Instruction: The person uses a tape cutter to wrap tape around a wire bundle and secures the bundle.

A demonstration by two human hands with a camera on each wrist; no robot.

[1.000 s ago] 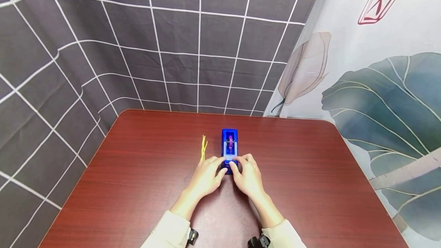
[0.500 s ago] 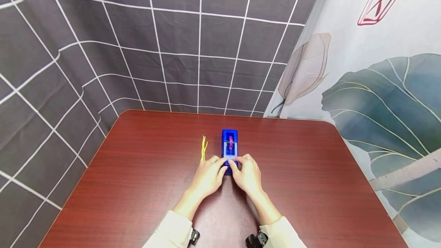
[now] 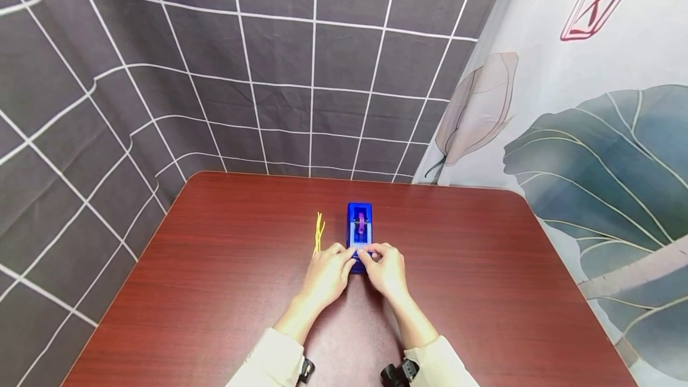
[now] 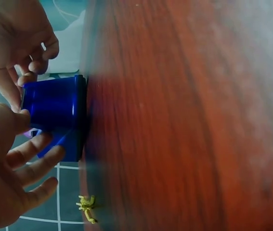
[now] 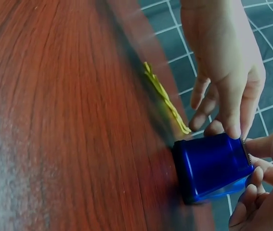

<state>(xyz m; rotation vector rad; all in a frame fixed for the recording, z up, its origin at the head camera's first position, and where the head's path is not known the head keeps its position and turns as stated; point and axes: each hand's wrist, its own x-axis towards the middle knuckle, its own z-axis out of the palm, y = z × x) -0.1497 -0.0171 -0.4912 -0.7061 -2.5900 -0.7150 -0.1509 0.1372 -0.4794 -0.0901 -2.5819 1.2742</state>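
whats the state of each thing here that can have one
Blue tape dispenser, upright on the table
Purple tape roll, seated inside the dispenser
Yellow strands, twisted together, lying flat, not held
Left hand, touching the dispenser's front end
Right hand, fingertips at the toothed edge; whether they pinch tape is unclear
Gray grid cloth, hanging, slightly wrinkled

The wood-grain table [image 3: 215, 267] is smooth, with a soft sheen. Toward its far edge, the tape dispenser [image 5: 211, 161] looks like glossy, smooth plastic, its toothed strip [image 5: 247, 153] metallic. Past that edge hangs matt, creased cloth [image 3: 279, 106]; the sleeves [image 3: 269, 358] look like matt fabric.
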